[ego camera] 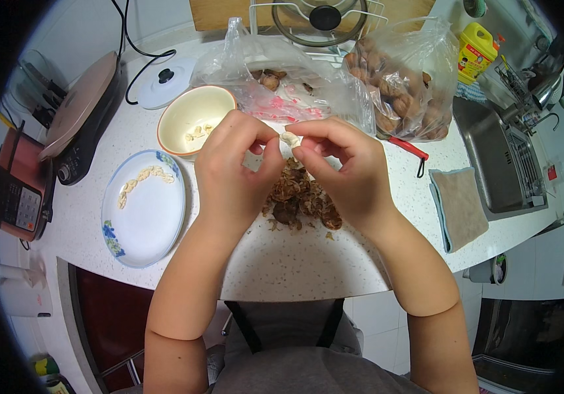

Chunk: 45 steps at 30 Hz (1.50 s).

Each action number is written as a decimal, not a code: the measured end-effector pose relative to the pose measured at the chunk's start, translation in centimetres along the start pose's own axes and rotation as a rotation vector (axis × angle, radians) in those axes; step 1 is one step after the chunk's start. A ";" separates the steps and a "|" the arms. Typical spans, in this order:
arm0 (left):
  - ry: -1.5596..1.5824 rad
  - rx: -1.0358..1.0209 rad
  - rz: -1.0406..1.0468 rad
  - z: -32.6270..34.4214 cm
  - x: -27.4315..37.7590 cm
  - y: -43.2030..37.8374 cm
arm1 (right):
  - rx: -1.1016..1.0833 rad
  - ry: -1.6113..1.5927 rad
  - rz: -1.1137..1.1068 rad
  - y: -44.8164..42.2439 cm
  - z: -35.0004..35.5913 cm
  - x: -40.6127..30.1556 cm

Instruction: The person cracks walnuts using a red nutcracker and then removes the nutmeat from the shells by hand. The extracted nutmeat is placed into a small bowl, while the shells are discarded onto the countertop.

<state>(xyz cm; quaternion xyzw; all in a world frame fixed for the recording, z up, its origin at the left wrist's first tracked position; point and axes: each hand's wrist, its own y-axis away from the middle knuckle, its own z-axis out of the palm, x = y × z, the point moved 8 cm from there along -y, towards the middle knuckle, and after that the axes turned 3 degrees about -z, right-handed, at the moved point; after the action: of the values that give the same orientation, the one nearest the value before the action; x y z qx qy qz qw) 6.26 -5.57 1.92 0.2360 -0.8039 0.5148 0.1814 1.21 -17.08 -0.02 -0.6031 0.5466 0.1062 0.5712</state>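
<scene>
A peeled, pale walnut kernel (290, 139) is held above the counter between my two hands. My right hand (348, 167) pinches it between thumb and forefinger. The thumb and forefinger of my left hand (240, 167) close at the kernel's left edge; the exact contact is partly hidden. Beneath the hands lies a heap of brown walnut shells and skins (294, 194). Several pale kernel pieces sit in a cream bowl with an orange rim (173, 118), just beyond my left hand. On a white plate with blue flowers (146, 231), more peeled kernels (146, 175) form a curved row.
Behind the hands are a plastic bag with a few walnuts (306, 74) and a bag full of walnuts (400, 93). A red-handled tool (410, 148), a folded cloth (459, 209) and a sink (493, 157) are right. An electric griddle (84, 108) and a white lid (166, 83) stand left.
</scene>
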 end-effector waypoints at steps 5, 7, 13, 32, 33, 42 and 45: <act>0.174 -0.028 -0.162 0.1 -1.6 0.1 | -0.050 -0.190 0.072 0.0 0.4 0.5; 0.305 -0.062 -0.302 0.4 -2.6 0.3 | -0.079 -0.316 0.168 0.0 0.8 0.8; 0.656 -0.123 -0.496 1.9 -3.7 0.9 | -0.133 -0.869 0.438 0.3 1.6 2.5; 0.169 -0.301 -0.127 2.4 -1.5 0.9 | -0.111 -1.257 0.622 0.6 2.1 3.3; 0.184 -0.267 -0.156 2.2 -1.6 0.8 | -0.115 -1.251 0.628 0.6 2.2 3.4; 0.130 -0.257 -0.154 1.4 -1.5 0.6 | -0.157 -1.174 0.671 0.8 2.2 3.1; 0.236 -0.180 -0.156 1.2 -1.5 0.5 | -0.166 -1.131 0.662 0.8 2.2 3.0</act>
<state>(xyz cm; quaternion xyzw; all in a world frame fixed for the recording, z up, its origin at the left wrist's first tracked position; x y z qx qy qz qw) 7.14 -6.22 0.29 0.2185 -0.7992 0.4492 0.3343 2.81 -16.70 -3.49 -0.2966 0.3088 0.6183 0.6590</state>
